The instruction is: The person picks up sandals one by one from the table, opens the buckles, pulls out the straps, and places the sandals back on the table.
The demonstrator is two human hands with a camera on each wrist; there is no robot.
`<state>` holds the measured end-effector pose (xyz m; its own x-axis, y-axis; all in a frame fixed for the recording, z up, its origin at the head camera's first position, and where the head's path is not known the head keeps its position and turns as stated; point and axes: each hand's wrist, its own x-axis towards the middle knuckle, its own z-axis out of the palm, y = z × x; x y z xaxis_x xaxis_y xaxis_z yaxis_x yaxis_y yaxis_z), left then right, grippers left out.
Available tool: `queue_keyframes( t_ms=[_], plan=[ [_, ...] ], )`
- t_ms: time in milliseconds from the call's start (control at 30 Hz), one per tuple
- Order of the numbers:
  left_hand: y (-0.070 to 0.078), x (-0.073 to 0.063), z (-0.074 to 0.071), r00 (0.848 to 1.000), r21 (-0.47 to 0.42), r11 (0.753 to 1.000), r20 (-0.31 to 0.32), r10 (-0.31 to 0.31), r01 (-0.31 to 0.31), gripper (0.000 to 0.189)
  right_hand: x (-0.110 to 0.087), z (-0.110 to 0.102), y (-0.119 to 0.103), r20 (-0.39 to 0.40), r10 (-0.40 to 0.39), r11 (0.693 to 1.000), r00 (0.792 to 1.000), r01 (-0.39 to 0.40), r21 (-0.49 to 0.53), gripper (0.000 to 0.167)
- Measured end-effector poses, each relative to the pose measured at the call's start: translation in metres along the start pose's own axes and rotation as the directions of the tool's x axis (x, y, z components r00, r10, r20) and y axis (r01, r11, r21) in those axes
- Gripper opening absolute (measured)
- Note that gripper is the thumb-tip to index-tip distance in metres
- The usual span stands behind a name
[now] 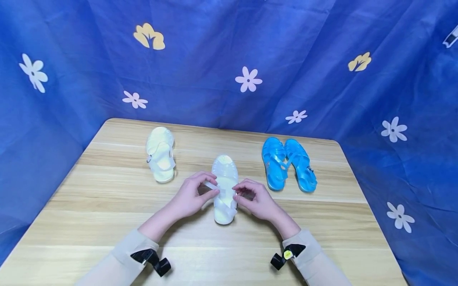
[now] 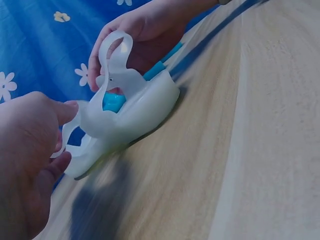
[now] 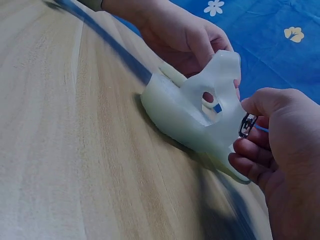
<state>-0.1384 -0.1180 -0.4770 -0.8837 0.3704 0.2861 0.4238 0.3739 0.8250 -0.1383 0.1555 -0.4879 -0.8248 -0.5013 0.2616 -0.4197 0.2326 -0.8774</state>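
A translucent white jelly sandal (image 1: 224,173) stands sole-down on the table between the two hands, its toe pointing away. The left hand (image 1: 196,193) pinches the loose strap (image 1: 210,185) on the sandal's left side between thumb and fingers; the left wrist view shows the strap (image 2: 74,127) bending up from the shoe. On the other side, the right hand (image 1: 255,198) holds the sandal's buckle edge with thumb and fingertips. Its small dark metal buckle (image 3: 247,125) shows between them in the right wrist view. The heel strap (image 2: 117,50) arches above the sole.
Another white sandal (image 1: 162,159) lies at the back left of the wooden table (image 1: 107,190). Two blue sandals (image 1: 274,174) lie side by side at the back right. A blue flowered curtain (image 1: 200,71) hangs behind and beside the table.
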Motion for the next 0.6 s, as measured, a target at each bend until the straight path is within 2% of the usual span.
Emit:
queue_keyframes(
  t_ms=[233,300,433,600],
  plan=[
    [-0.0016,-0.0020,-0.0012,0.997,-0.112,0.991,-0.005,-0.074,0.073,0.029,-0.0019,-0.0033,-0.0028,0.021,0.053,0.998,0.998,-0.054,0.044,0.020],
    [-0.0015,-0.0023,-0.0012,0.996,-0.099,0.991,-0.004,-0.089,0.088,0.028,-0.0026,-0.0042,-0.0037,0.026,0.079,0.994,0.997,-0.080,0.071,0.020],
    [-0.0032,-0.0036,-0.0019,0.994,-0.014,0.995,-0.038,-0.104,0.103,0.018,-0.0034,-0.0049,-0.0024,0.039,0.102,0.985,0.994,-0.106,0.133,0.020],
    [-0.0047,-0.0045,-0.0050,0.989,0.031,0.993,-0.090,-0.114,0.117,0.015,-0.0043,-0.0044,0.0015,0.037,0.069,0.981,0.997,-0.074,0.177,0.022]
  ],
)
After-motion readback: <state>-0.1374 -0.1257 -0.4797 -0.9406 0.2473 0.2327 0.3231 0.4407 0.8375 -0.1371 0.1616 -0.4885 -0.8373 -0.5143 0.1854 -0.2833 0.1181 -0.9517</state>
